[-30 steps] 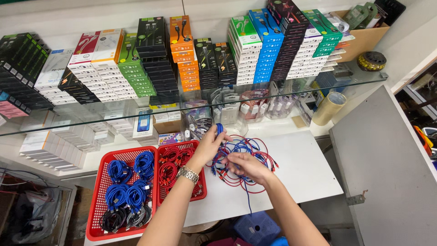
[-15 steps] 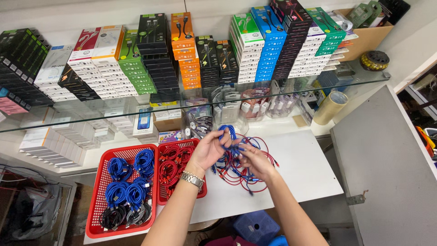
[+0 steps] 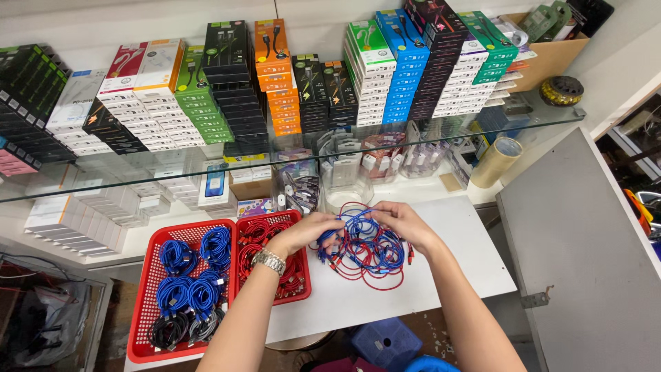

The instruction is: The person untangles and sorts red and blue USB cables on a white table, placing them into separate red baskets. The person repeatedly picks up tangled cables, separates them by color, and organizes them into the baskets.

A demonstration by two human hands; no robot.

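Cables (image 3: 365, 248), blue and red, lie tangled between both hands, left hand (image 3: 306, 231) and right hand (image 3: 406, 222) pinching strands.

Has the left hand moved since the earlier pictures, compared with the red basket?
Yes. The left hand has dropped from above the red basket's far rim to its right edge, on the tangle of blue and red cables.

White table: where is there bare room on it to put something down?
The white table is bare right of the tangled blue and red cables, and along its front edge below them. The red plastic baskets fill its left; both hands, left and right, work mid-table.
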